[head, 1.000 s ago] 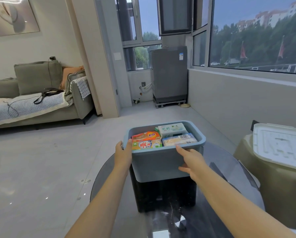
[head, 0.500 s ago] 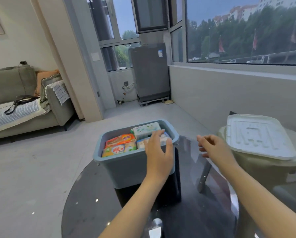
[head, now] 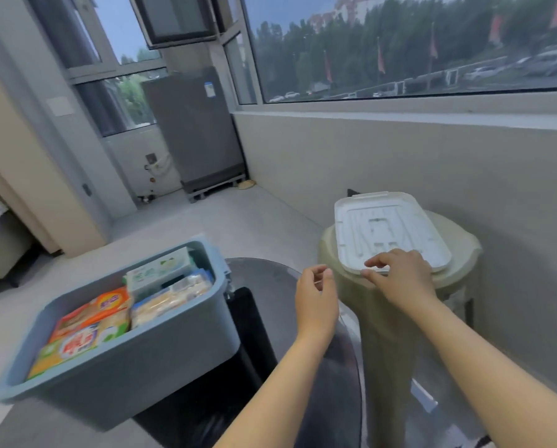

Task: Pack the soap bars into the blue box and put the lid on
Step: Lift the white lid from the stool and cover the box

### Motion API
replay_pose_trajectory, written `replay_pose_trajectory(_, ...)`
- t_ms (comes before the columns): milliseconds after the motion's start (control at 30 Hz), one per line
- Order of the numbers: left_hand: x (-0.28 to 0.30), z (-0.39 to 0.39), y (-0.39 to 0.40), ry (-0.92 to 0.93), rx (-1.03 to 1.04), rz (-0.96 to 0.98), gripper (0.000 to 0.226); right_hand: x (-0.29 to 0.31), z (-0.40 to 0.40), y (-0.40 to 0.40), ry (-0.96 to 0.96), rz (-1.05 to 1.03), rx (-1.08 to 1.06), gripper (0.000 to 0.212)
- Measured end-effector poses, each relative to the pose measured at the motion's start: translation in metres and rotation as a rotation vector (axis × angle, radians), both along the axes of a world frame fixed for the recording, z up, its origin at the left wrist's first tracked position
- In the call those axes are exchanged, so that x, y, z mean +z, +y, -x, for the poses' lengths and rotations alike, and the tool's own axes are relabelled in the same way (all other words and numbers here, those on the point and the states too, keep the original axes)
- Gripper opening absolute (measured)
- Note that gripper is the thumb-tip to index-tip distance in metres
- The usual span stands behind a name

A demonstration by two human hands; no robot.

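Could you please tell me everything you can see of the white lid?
The white lid is a rounded rectangle that looks like moulded plastic, with raised ribs on its face and a small tab on its far edge. It lies flat, off the blue box, on a beige stool to the right of the glass table. The right hand rests its fingers on the near edge; the left hand hovers beside it, not touching.

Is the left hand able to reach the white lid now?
Probably yes. The left hand hangs open just beside the lid, whose near-left edge looks free; the right hand rests only on the near edge.
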State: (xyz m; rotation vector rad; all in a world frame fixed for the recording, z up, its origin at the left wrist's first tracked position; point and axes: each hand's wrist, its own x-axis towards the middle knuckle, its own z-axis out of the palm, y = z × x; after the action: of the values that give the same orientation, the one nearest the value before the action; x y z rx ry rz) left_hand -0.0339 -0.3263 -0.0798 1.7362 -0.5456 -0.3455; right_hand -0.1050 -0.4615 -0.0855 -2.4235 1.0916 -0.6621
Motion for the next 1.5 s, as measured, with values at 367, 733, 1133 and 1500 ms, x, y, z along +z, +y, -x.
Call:
replay_pose_trajectory(367,-0.011,0.003,-0.011,0.207,0.021,0.062,0.015,0.003,-0.002,-0.001,-0.093,0.054,0.044,0.012)
replay_pose_trajectory(733,0.065,-0.006,0.022,0.525,-0.214,0.508,0.040,0.073,0.012,0.084,-0.613,0.218,0.106,0.009)
replay_pose_trajectory(1133,0.139,-0.013,0.100,0.145,-0.145,0.602,0.050,0.128,-0.007,0.160,-0.973,-0.146,0.420,0.009)
replay_pose_trajectory(1500,0.160,-0.072,0.222,-0.302,0.367,0.381,0.059,0.152,-0.058,0.204,-1.172,-1.012,0.734,0.021)
